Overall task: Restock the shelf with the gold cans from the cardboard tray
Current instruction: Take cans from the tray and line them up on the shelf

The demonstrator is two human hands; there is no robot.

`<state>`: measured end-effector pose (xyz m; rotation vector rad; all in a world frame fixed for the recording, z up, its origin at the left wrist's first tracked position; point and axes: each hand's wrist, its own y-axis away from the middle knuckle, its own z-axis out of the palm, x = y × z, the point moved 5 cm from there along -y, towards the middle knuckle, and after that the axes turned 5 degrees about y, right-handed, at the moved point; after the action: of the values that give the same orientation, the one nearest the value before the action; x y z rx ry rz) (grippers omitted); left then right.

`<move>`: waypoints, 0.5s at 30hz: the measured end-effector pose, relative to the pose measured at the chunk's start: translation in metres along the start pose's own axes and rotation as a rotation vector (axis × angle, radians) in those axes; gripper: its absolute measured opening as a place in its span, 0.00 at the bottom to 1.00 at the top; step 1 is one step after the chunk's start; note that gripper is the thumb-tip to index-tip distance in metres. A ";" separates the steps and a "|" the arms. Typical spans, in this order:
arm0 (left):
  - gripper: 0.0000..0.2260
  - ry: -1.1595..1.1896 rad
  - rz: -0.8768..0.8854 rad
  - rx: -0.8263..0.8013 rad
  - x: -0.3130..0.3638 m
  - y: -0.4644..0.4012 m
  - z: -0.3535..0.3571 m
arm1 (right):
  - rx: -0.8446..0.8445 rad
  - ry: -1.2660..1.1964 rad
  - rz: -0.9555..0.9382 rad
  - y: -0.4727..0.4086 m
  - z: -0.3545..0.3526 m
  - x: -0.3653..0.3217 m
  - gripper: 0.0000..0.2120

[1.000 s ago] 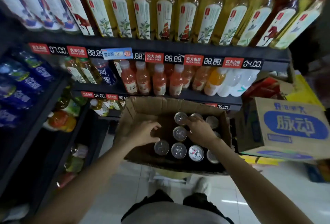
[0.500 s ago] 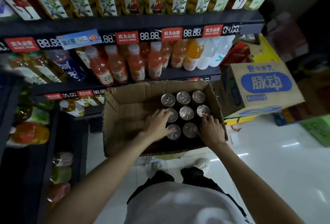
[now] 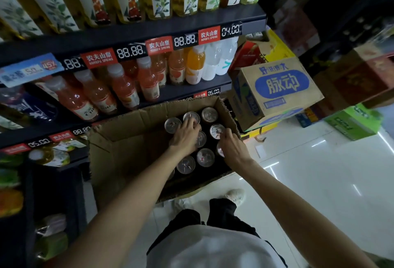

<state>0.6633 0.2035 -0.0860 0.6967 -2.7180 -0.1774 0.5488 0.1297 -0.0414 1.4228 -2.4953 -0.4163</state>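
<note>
The open cardboard tray (image 3: 128, 139) sits in front of me at the foot of the shelves. Several gold cans (image 3: 205, 157) stand upright in its right half, their silver tops showing. My left hand (image 3: 185, 137) reaches into the middle of the group, its fingers curled down over a can in the middle of the group. My right hand (image 3: 233, 148) is at the right column by the tray's right wall, fingers curled round a can there, fingertips by the can top at the wall (image 3: 217, 131). The cans' sides are hidden in the dark.
Dark shelves (image 3: 187, 91) hold orange juice bottles (image 3: 123, 88) just behind the tray, and tall tea bottles above. A carton with a blue label (image 3: 277, 88) stands right of the tray, a green carton (image 3: 354, 122) beyond it. White tiled floor (image 3: 309, 182) lies to the right.
The view has tilted down and swung left. My left hand has slid further back over the cans, and my right hand has shifted to the right column by the tray wall.
</note>
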 end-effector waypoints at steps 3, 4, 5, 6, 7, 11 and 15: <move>0.28 0.240 -0.015 0.031 -0.005 0.007 -0.021 | 0.088 -0.076 -0.004 0.018 -0.036 0.015 0.26; 0.29 0.363 -0.032 0.063 -0.008 0.013 -0.033 | 0.115 -0.129 -0.006 0.023 -0.051 0.022 0.28; 0.29 0.495 -0.047 0.089 -0.010 0.019 -0.047 | 0.137 -0.204 -0.009 0.028 -0.066 0.030 0.30; 0.29 0.638 -0.054 0.116 -0.013 0.025 -0.062 | 0.153 -0.313 -0.019 0.031 -0.081 0.038 0.31; 0.28 0.778 -0.053 0.135 -0.014 0.031 -0.079 | 0.151 -0.457 -0.032 0.034 -0.096 0.046 0.31; 0.25 1.027 -0.005 0.264 -0.012 0.045 -0.156 | 0.083 -1.014 -0.151 0.032 -0.154 0.062 0.24; 0.22 1.114 0.000 0.480 -0.002 0.056 -0.241 | 0.148 -1.291 -0.246 0.018 -0.208 0.070 0.24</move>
<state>0.7229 0.2437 0.1509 0.6320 -1.6641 0.6829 0.5712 0.0510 0.1636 1.8827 -3.2540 -1.6714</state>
